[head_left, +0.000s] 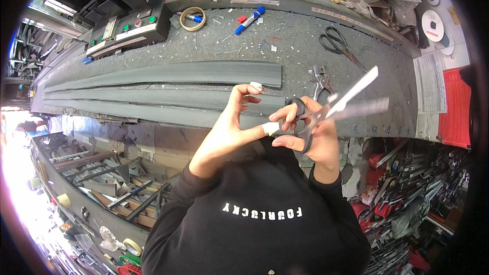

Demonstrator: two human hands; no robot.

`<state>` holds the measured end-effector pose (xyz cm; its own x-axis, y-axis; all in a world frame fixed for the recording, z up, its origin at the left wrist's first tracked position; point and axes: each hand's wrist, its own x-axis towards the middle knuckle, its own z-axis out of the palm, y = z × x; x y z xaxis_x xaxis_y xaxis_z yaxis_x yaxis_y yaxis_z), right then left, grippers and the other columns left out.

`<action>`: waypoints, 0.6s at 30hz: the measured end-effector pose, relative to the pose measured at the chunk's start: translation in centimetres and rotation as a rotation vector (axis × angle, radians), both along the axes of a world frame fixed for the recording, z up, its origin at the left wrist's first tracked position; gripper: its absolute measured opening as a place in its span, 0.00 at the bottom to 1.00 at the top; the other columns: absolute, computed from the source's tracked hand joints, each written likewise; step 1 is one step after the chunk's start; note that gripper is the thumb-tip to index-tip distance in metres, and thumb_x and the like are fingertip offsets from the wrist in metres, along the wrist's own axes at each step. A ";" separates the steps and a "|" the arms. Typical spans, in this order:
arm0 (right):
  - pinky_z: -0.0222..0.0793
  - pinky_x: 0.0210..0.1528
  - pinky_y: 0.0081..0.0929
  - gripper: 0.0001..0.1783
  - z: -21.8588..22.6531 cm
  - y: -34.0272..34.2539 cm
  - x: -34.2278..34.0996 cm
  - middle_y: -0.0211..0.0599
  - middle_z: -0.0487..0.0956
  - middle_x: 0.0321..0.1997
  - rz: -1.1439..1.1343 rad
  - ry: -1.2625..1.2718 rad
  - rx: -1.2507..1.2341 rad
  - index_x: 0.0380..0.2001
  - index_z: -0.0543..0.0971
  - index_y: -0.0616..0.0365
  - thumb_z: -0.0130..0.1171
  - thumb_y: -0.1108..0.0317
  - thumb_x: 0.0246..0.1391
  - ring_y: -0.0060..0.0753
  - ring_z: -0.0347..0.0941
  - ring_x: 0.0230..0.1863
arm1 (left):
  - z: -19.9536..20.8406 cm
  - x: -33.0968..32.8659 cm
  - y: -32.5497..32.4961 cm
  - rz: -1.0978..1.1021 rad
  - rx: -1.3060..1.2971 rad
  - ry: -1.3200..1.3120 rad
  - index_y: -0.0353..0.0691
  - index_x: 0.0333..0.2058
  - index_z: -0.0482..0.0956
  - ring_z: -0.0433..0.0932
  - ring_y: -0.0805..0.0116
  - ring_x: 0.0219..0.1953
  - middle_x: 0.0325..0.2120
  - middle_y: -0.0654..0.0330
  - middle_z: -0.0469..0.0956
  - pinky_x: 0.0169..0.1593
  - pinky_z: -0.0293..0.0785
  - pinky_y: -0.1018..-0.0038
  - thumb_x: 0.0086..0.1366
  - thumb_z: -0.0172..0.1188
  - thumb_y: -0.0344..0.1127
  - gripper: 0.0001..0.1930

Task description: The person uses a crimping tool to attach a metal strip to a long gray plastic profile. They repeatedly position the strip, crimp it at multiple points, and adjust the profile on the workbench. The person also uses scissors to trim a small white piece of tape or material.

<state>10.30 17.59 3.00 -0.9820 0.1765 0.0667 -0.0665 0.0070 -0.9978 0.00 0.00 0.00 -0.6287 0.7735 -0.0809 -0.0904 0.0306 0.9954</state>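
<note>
My left hand (226, 130) is held above the bench with thumb and index finger spread apart. White wraps cover the tips of both these digits, and nothing is held between them. Its thumb tip is close to the fingers of my right hand (321, 137); whether they touch, I cannot tell. In my right hand is a pair of scissors (318, 116), thumb and fingers in its dark handles. The blades are spread, point away to the right, and the lower one is blurred. Beneath my left hand lie long grey strips (204, 76) side by side.
Past the scissors lie metal pliers (320, 79) and second black-handled scissors (333, 40). Farther back are a blue marker (249, 20), a tape roll (193, 19) and a button box (127, 33). A raised ledge (285, 2) bounds the bench. Red bins (455, 107) stand right.
</note>
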 end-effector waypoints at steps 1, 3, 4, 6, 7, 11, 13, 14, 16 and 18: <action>0.68 0.36 0.21 0.19 -0.1 -0.1 0.0 0.44 0.82 0.35 -0.022 0.029 0.059 0.28 0.71 0.59 0.75 0.75 0.40 0.23 0.75 0.33 | 0.0 0.0 -0.1 -0.002 0.009 -0.025 0.44 0.56 0.59 0.64 0.61 0.58 0.56 0.59 0.61 0.61 0.55 0.62 0.51 0.71 0.43 0.38; 0.68 0.34 0.20 0.18 -0.6 -0.4 -0.3 0.44 0.82 0.34 -0.039 0.047 0.094 0.27 0.71 0.58 0.74 0.77 0.40 0.23 0.74 0.31 | -0.1 -0.6 -0.4 -0.014 0.016 -0.053 0.44 0.56 0.60 0.64 0.62 0.58 0.56 0.59 0.62 0.61 0.54 0.63 0.49 0.72 0.40 0.38; 0.68 0.34 0.21 0.18 -0.7 -0.3 -0.5 0.43 0.82 0.33 -0.032 0.031 0.084 0.27 0.71 0.58 0.74 0.77 0.40 0.23 0.74 0.31 | -0.2 -0.8 -0.3 -0.022 0.026 -0.063 0.44 0.56 0.60 0.64 0.62 0.58 0.57 0.60 0.62 0.61 0.53 0.63 0.48 0.73 0.38 0.38; 0.69 0.36 0.20 0.16 -0.9 -0.8 -0.4 0.31 0.81 0.30 -0.066 0.040 -0.111 0.24 0.71 0.56 0.72 0.80 0.42 0.21 0.77 0.35 | -0.2 -0.8 -0.3 -0.024 0.017 -0.033 0.43 0.56 0.60 0.63 0.62 0.58 0.56 0.59 0.62 0.61 0.54 0.63 0.47 0.73 0.37 0.39; 0.69 0.36 0.19 0.15 -1.0 -0.8 -0.5 0.30 0.80 0.29 -0.085 0.016 -0.142 0.24 0.72 0.56 0.71 0.80 0.43 0.21 0.77 0.35 | -0.1 -0.8 -0.4 -0.019 -0.004 0.013 0.43 0.55 0.60 0.63 0.62 0.58 0.55 0.59 0.62 0.61 0.55 0.63 0.47 0.73 0.38 0.39; 0.69 0.35 0.19 0.13 -1.1 -0.6 -0.7 0.32 0.80 0.28 -0.153 -0.047 -0.123 0.26 0.72 0.57 0.68 0.80 0.45 0.21 0.75 0.32 | 0.3 -0.5 -0.5 0.016 -0.001 0.151 0.41 0.54 0.60 0.63 0.64 0.57 0.54 0.57 0.63 0.63 0.56 0.64 0.47 0.73 0.37 0.38; 0.69 0.36 0.20 0.14 -1.1 -0.5 -0.7 0.38 0.80 0.29 -0.181 -0.073 -0.078 0.26 0.71 0.58 0.69 0.78 0.45 0.23 0.75 0.32 | 0.4 -0.4 -0.4 0.030 0.008 0.201 0.43 0.54 0.61 0.63 0.64 0.58 0.55 0.59 0.64 0.63 0.54 0.64 0.45 0.74 0.36 0.39; 0.70 0.37 0.21 0.17 -1.1 -0.6 -0.6 0.37 0.80 0.29 -0.181 -0.051 -0.099 0.26 0.70 0.58 0.72 0.79 0.41 0.22 0.75 0.32 | 0.4 -0.3 -0.4 0.036 0.012 0.224 0.43 0.54 0.62 0.63 0.65 0.58 0.56 0.60 0.64 0.62 0.53 0.64 0.45 0.74 0.36 0.39; 0.68 0.38 0.20 0.17 -1.0 -0.3 -0.3 0.35 0.83 0.34 -0.063 0.031 -0.107 0.26 0.72 0.56 0.74 0.74 0.40 0.19 0.74 0.34 | 0.6 -0.2 -0.4 0.087 -0.003 0.188 0.44 0.54 0.62 0.63 0.64 0.58 0.56 0.59 0.64 0.62 0.53 0.64 0.45 0.74 0.35 0.38; 0.67 0.37 0.21 0.19 -0.8 0.2 0.0 0.36 0.85 0.40 -0.001 0.072 0.041 0.24 0.72 0.55 0.77 0.70 0.38 0.18 0.75 0.35 | 0.7 -0.1 -0.5 0.103 -0.011 0.119 0.43 0.54 0.62 0.63 0.64 0.58 0.55 0.58 0.64 0.63 0.54 0.64 0.47 0.73 0.35 0.37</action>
<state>10.34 17.77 2.21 -0.9741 0.1735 0.1447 -0.1385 0.0476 -0.9892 -0.09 -0.52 0.69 -0.7104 0.7037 -0.0097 0.0246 0.0386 0.9990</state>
